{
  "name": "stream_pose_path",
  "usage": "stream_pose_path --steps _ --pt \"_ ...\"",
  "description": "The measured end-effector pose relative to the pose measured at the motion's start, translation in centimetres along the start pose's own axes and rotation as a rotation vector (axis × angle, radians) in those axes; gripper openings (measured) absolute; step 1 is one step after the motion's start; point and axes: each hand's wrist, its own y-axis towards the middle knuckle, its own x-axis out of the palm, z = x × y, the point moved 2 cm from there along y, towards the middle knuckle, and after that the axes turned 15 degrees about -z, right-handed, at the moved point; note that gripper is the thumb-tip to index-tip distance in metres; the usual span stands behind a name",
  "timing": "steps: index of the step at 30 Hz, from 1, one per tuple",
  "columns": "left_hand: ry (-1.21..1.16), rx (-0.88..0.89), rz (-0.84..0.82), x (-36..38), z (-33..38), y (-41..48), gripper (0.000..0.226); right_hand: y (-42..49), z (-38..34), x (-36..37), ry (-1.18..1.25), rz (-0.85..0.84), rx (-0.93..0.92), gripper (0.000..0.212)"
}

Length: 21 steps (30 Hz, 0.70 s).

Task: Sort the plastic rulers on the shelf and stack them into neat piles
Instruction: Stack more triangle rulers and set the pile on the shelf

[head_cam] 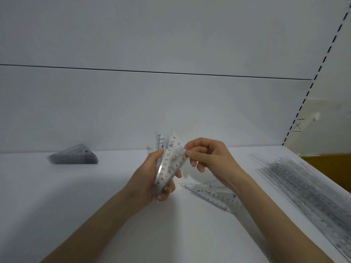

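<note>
The left hand (148, 179) holds a bunch of clear triangle rulers (165, 168) up off the white shelf (95, 205), near the middle of the view. Its fingers are curled round the low end of the bunch and grip it, so the rulers stand up like a fan and their edges are easy to get at. The right hand (210, 158) comes in from 3 o'clock. Its thumb and first finger pinch the top corner of the front ruler (173, 147), and its other fingers are loosely bent and hold nothing. I think it holds just the corner so that one ruler can be pulled away from the rest. Far off at 9 o'clock from the hands lies a neat pile of triangle rulers (74, 155), flat on the shelf by the back wall. That looks like the place where this shape goes. At about 4 o'clock, just under the right wrist, lie a few loose triangle rulers (210, 194), not lined up, so they likely need sorting too. Farther out toward 4 o'clock, along the right edge of the shelf, the long straight rulers (303, 188) lie side by side in their own spot, well apart from the triangles. The job looks partly done.
</note>
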Motion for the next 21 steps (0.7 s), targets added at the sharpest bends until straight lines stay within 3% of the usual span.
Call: stream_pose_path --steps 9,21 --pt "0.068 0.042 0.039 0.0 0.1 -0.1 0.024 0.2 0.4 0.2 -0.185 0.107 -0.074 0.008" --pt "0.113 0.103 0.052 0.2 0.0 0.0 0.018 0.0 0.6 1.7 -0.475 0.184 -0.172 0.014"
